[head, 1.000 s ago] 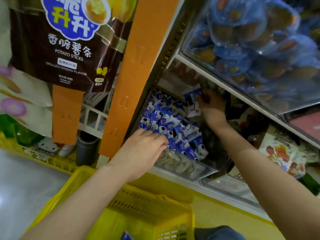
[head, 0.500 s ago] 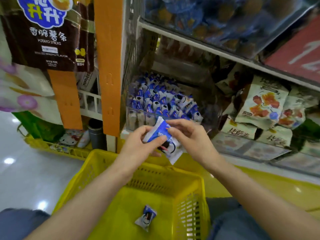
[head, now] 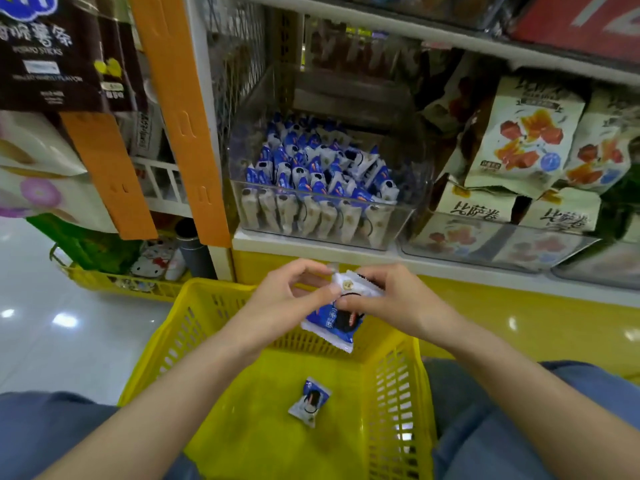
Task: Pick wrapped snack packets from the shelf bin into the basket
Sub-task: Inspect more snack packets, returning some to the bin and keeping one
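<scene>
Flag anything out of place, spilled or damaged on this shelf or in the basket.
Nothing spilled or damaged. The beige snack bags right of the clear bin lean askew. One packet lies in the yellow basket; the left hand and right hand pinch the held packets above it.

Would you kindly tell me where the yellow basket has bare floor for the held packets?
The yellow basket floor is bare between the lone packet and its left wall, and along the near edge. It is crowded at the far rim, where the left hand and right hand pinch the held packets.
</scene>
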`<control>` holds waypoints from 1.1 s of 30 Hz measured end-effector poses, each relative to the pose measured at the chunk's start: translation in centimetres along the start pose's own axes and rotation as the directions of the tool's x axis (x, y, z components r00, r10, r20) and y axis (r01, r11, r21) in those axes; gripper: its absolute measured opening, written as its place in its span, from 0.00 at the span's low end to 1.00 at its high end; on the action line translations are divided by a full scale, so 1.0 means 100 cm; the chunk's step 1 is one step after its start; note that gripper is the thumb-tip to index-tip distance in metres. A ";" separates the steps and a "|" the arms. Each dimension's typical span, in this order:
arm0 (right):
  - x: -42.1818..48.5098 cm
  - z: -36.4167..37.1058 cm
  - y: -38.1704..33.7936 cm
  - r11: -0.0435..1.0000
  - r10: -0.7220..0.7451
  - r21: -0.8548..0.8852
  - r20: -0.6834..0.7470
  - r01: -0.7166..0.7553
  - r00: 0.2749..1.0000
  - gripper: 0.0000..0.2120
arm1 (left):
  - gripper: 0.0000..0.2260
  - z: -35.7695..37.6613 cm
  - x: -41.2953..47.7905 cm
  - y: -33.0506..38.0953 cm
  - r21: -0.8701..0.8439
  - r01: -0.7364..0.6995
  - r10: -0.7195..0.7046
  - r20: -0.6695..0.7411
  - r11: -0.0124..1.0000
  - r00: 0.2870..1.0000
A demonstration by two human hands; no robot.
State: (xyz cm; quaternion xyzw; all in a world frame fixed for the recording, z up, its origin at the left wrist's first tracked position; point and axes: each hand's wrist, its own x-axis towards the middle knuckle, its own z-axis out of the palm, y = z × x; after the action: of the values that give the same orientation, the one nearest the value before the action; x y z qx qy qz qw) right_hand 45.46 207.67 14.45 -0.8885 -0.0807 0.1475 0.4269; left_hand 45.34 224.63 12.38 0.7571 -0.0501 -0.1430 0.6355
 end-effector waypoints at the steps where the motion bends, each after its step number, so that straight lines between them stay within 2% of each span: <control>1: -0.002 0.000 0.001 1.000 -0.005 -0.022 -0.009 0.005 1.000 0.05 | 0.04 0.002 0.000 0.000 -0.002 -0.040 0.040 -0.012 0.999 0.999; 2: -0.003 0.000 0.001 1.000 -0.007 -0.022 -0.017 0.007 1.000 0.07 | 0.02 0.005 0.001 0.000 0.004 -0.077 0.077 -0.033 0.997 0.996; 5: -0.005 0.002 0.003 1.000 -0.020 -0.001 -0.066 0.020 0.998 0.09 | 0.05 0.010 0.004 -0.001 0.024 -0.138 0.139 -0.097 0.990 0.986; 7: -0.004 0.003 0.005 0.997 -0.015 0.076 -0.128 0.025 0.992 0.07 | 0.07 0.011 0.004 -0.002 -0.047 -0.118 0.110 -0.148 0.992 0.983; 9: -0.003 0.005 0.006 0.963 0.014 0.269 -0.157 0.029 0.987 0.07 | 0.08 0.012 0.004 -0.004 -0.174 -0.075 0.043 -0.181 0.982 0.983; 11: -0.003 0.007 0.005 0.910 0.037 0.414 -0.150 0.029 0.988 0.08 | 0.09 0.012 0.005 -0.006 -0.228 -0.036 -0.007 -0.188 0.973 0.982; 17: -0.004 0.012 0.011 0.821 0.098 0.571 -0.141 0.000 0.985 0.07 | 0.09 0.016 0.006 -0.006 -0.330 0.016 -0.077 -0.173 0.944 0.982; 19: -0.005 0.015 0.013 0.869 0.138 0.495 -0.249 0.004 0.959 0.06 | 0.06 0.020 0.007 -0.008 -0.295 0.008 -0.069 -0.196 0.955 0.978; 21: -0.006 0.018 0.018 0.992 0.067 0.129 -0.454 -0.009 0.888 0.07 | 0.04 0.023 0.007 -0.010 -0.141 -0.026 -0.010 -0.250 0.990 0.968; 22: -0.007 0.020 0.019 0.997 -0.006 -0.064 -0.519 -0.032 0.855 0.08 | 0.05 0.026 0.006 -0.011 -0.102 -0.038 0.013 -0.235 0.994 0.972; 23: -0.008 0.021 0.019 0.985 -0.072 -0.172 -0.547 -0.028 0.834 0.09 | 0.06 0.029 0.004 -0.011 -0.117 -0.044 0.021 -0.190 0.992 0.981; 25: -0.009 0.027 0.018 0.983 -0.145 -0.172 -0.506 0.065 0.850 0.10 | 0.10 0.033 0.000 -0.012 -0.235 -0.017 0.007 -0.045 0.972 0.999; 27: -0.010 0.036 0.017 0.981 -0.195 -0.084 -0.387 0.176 0.901 0.17 | 0.16 0.033 -0.002 -0.015 -0.340 0.022 -0.011 0.034 0.940 0.999; 30: -0.012 0.042 0.016 0.968 -0.241 -0.007 -0.296 0.250 0.924 0.22 | 0.14 0.026 0.002 -0.019 -0.393 0.067 -0.076 -0.007 0.917 0.997; 33: -0.010 0.039 0.016 0.972 -0.230 -0.042 -0.387 0.232 0.893 0.19 | 0.11 0.026 0.005 -0.019 -0.452 0.108 -0.148 -0.054 0.886 0.988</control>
State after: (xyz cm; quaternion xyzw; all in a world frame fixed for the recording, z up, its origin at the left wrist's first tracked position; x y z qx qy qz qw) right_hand 43.27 209.26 11.11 -0.8830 -0.0988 -0.0833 0.4512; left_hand 44.91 222.37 10.09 0.5977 0.0618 -0.1590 0.7833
